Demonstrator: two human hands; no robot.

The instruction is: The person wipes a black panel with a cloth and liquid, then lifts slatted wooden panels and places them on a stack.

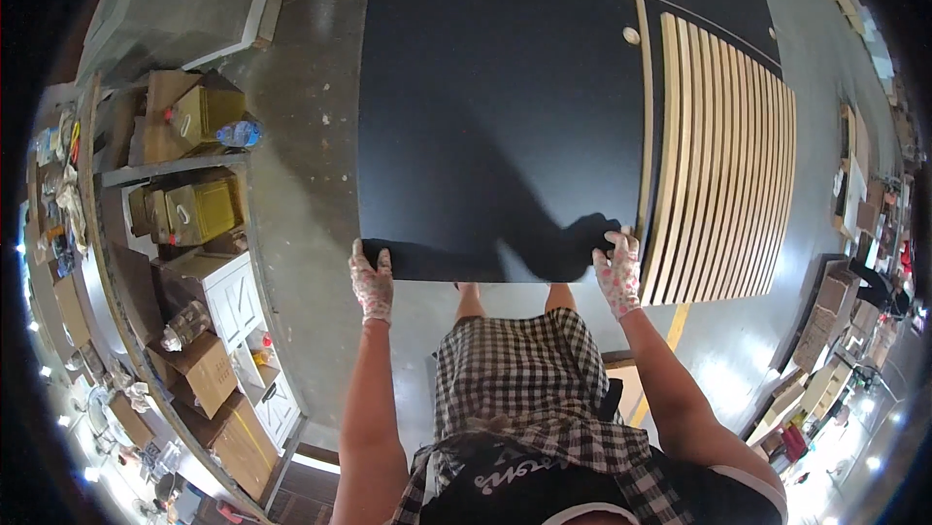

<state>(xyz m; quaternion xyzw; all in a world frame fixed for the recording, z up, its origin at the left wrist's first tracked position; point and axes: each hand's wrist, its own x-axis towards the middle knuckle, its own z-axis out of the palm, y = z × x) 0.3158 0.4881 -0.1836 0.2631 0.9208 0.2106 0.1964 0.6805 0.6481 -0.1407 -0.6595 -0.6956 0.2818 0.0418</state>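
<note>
A large black flat panel [495, 117] fills the middle of the view, held level in front of me. My left hand [371, 282], in a patterned white glove, grips its near left corner. My right hand [618, 272], gloved the same way, grips its near right corner. Both arms reach out from the lower edge, above my checked clothing. To the right of the black panel lies a panel of pale wooden slats [723, 166] on a dark backing.
Grey concrete floor [311, 136] lies under the panel. Shelving at the left holds cardboard boxes [199, 209], a plastic bottle [238, 134] and white cabinets [233, 297]. More stacked goods stand along the right edge [854, 175]. A yellow floor line [670, 331] runs near my right side.
</note>
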